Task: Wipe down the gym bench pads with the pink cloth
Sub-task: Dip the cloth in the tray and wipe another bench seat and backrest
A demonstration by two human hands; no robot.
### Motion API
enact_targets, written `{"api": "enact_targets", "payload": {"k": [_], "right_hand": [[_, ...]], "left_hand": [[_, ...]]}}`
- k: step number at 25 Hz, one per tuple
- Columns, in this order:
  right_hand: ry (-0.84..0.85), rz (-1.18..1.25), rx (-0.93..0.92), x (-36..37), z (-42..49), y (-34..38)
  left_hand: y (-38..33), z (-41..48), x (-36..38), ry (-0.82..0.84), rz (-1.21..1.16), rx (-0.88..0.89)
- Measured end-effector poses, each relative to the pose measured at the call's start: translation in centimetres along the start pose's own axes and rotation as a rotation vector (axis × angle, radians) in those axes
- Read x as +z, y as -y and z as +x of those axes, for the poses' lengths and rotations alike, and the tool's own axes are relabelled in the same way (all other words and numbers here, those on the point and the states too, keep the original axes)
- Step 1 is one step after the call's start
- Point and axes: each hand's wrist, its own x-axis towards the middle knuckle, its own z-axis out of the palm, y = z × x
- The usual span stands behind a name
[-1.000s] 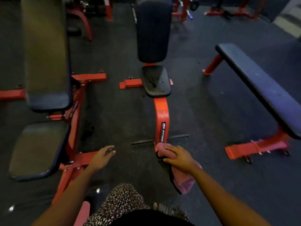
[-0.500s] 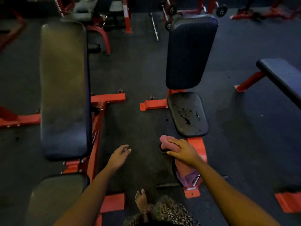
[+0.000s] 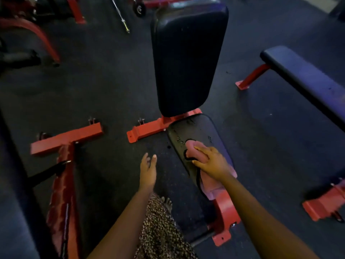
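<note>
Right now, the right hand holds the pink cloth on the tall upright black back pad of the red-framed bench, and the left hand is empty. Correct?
Not quite. The head view shows the right hand holding the pink cloth on the low black seat pad, not the upright back pad. The left hand is indeed empty.

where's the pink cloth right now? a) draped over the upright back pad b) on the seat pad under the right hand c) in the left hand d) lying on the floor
B: the right hand holds the pink cloth down on the seat pad, while the left hand is open and holds nothing.
</note>
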Motion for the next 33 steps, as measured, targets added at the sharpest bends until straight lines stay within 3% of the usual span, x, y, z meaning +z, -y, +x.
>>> {"api": "enact_targets", "payload": {"k": [3, 10, 13, 19, 25, 31, 33], "right_hand": [[-0.051, -0.104, 0.064, 0.8, 8.2, -0.5], [-0.037, -0.414, -0.097, 10.8, 20.9, -1.0], [-0.125, -0.537, -0.145, 14.5, 22.1, -2.1], [-0.249, -0.543, -0.186, 14.4, 23.6, -3.6], [-0.228, -0.458, 0.042, 10.3, 26.9, -7.4], [-0.353, -0.368, 0.389, 6.8, 28.4, -12.3], [-0.383, -0.361, 0.426, 7.0, 28.7, -12.0]], "left_hand": [[0.1, 8.1, 3.1, 0.0, -0.083, -0.072], [5.0, 21.7, 11.4, 0.088, -0.308, -0.304], [5.6, 22.7, 12.9, 0.061, -0.358, -0.31], [5.5, 23.3, 15.0, 0.123, -0.412, -0.319], [6.4, 23.8, 15.0, 0.17, -0.442, -0.316], [6.4, 23.8, 15.4, 0.136, -0.401, -0.251], [6.0, 23.7, 15.1, 0.155, -0.368, -0.223]]}}
